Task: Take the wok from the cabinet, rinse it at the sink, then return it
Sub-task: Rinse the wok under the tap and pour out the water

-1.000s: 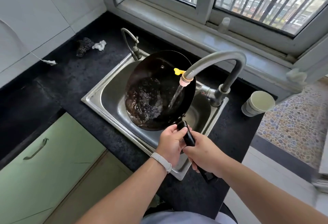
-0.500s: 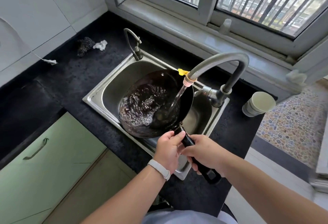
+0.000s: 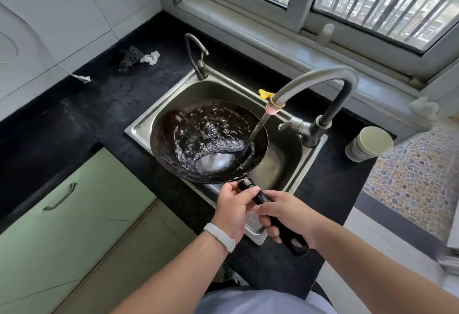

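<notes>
While left hand (image 3: 233, 210), right hand (image 3: 290, 216) grip handle (image 3: 261, 198), wok (image 3: 165, 137) overhangs sink (image 3: 139, 126) rim

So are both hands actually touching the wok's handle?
Touching. The head view shows the left hand gripping the handle close to the wok, and the right hand curled round it further back.

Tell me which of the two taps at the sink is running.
The large grey gooseneck tap on the right: water streams from its pink tip into the round black wok. The thin metal tap behind is dry.
</notes>
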`<state>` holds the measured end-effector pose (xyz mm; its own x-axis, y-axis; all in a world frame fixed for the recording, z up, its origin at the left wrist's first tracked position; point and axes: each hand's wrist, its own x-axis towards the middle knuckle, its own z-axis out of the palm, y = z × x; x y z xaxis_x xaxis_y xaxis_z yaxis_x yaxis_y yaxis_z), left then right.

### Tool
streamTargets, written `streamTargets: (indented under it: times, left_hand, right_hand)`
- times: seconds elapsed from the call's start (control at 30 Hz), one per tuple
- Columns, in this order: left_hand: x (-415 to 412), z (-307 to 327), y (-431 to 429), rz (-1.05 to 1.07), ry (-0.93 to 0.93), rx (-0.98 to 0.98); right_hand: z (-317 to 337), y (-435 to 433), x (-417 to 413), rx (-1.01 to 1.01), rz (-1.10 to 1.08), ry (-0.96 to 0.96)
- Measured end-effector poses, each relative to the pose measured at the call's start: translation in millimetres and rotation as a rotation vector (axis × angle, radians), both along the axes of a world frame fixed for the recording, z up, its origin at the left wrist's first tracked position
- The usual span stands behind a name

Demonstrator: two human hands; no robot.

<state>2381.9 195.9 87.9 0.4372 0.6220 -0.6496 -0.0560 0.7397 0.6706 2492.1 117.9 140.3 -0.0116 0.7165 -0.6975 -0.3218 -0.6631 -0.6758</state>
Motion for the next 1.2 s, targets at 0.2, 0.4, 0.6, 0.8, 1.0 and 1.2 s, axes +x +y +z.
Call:
streamTargets:
  times: [0.2,0.4,0.6,0.8,1.0,1.2]
  left_hand:
    - [-8.0,8.8,7.0,-0.017,0.073,0.118]
    - [-12.6,9.0,4.6,-0.009,0.120,0.137]
    - [-11.6,6.0,6.9,0.000,0.158,0.170]
    - [-6.1,2.7,17.9,0.007,0.170,0.198]
    - [6.8,-0.7,27.0,0.025,0.144,0.180]
    - [21.1,-8.7,36.4,0.043,0.156,0.152]
  right_hand:
    - [-4.9,3.7,-7.1,-0.017,-0.099,0.258]
    - [-15.9,-0.4,-11.3,-0.064,-0.182,0.441]
    - [-23.1,-0.6,-9.9,-0.040,-0.176,0.496]
    - [-28.2,10.7,-4.2,0.060,-0.075,0.344]
    - [-33.4,17.5,9.0,0.129,-0.024,0.266]
    - [-40.0,26.5,25.0,0.133,0.037,0.112]
